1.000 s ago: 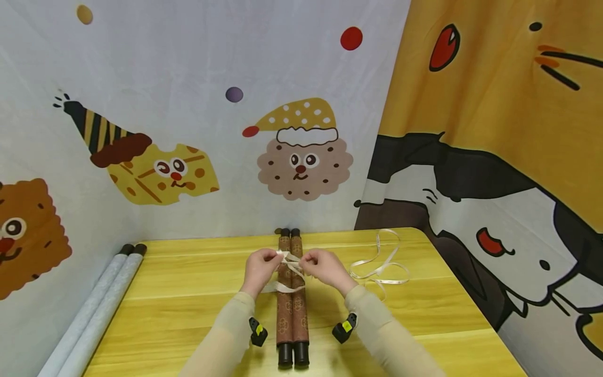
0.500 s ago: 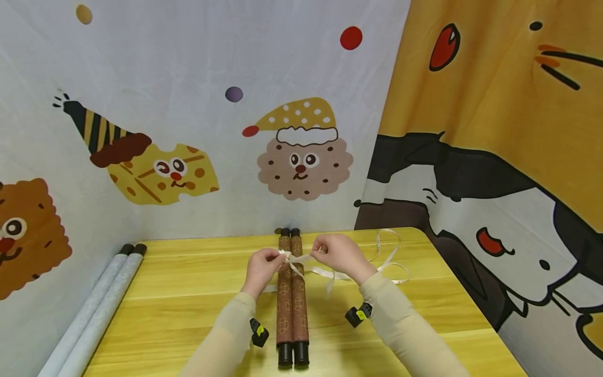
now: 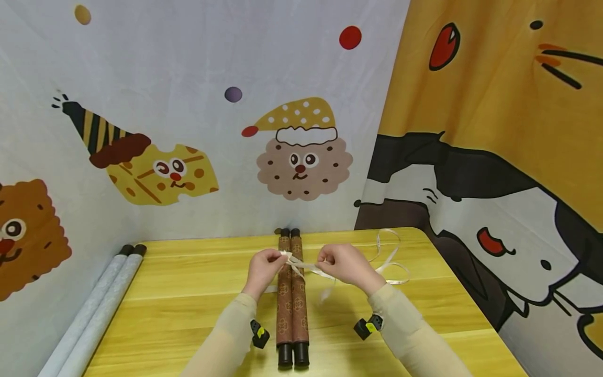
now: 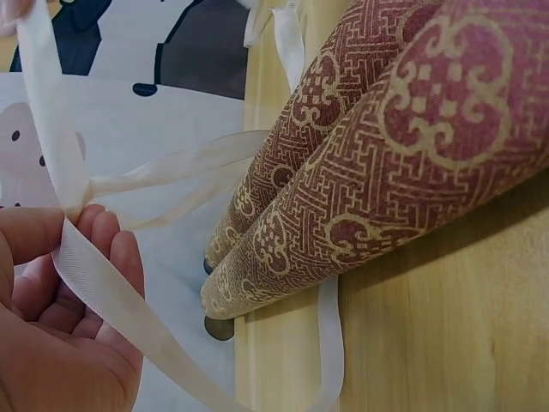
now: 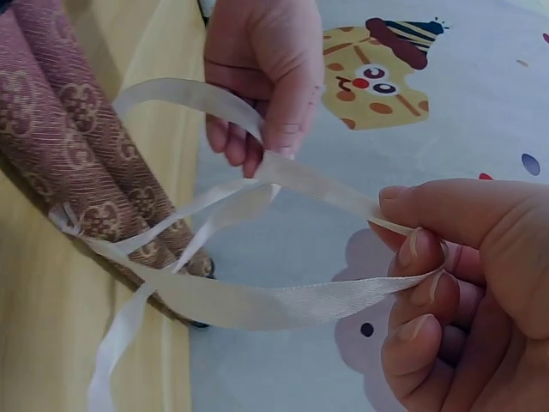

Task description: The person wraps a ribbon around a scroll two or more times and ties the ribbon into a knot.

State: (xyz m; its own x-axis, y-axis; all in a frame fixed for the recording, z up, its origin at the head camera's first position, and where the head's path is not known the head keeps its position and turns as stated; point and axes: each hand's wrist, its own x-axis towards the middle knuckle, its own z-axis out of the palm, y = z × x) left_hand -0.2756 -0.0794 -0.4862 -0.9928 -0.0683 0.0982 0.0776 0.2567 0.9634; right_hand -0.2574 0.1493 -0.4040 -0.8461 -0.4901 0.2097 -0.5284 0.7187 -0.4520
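Note:
A brown patterned scroll (image 3: pixel 285 309), rolled from both ends into two rods with black knobs, lies lengthwise on the table. A white ribbon (image 5: pixel 232 300) passes under the rolls and comes up over them. My left hand (image 3: pixel 263 269) pinches the ribbon between thumb and forefinger where its strands cross, as the left wrist view shows. To the right of the scroll, my right hand (image 3: pixel 347 264) pinches a stretch of the same ribbon, with its other fingers curled. Between the hands the ribbon spans above the rolls; a loose tail hangs below my right hand.
More white ribbon (image 3: pixel 398 281) lies in loops on the table at the back right. Along the left edge rests a pale grey scroll (image 3: pixel 101 309) with black knobs. A cartoon-printed curtain (image 3: pixel 188 78) stands behind the wooden table (image 3: pixel 198 324).
My right hand has moved right from beside the left hand, drawing ribbon out with it, then dipped slightly. The ribbon loop across the rolls has pulled away. My left hand has barely moved.

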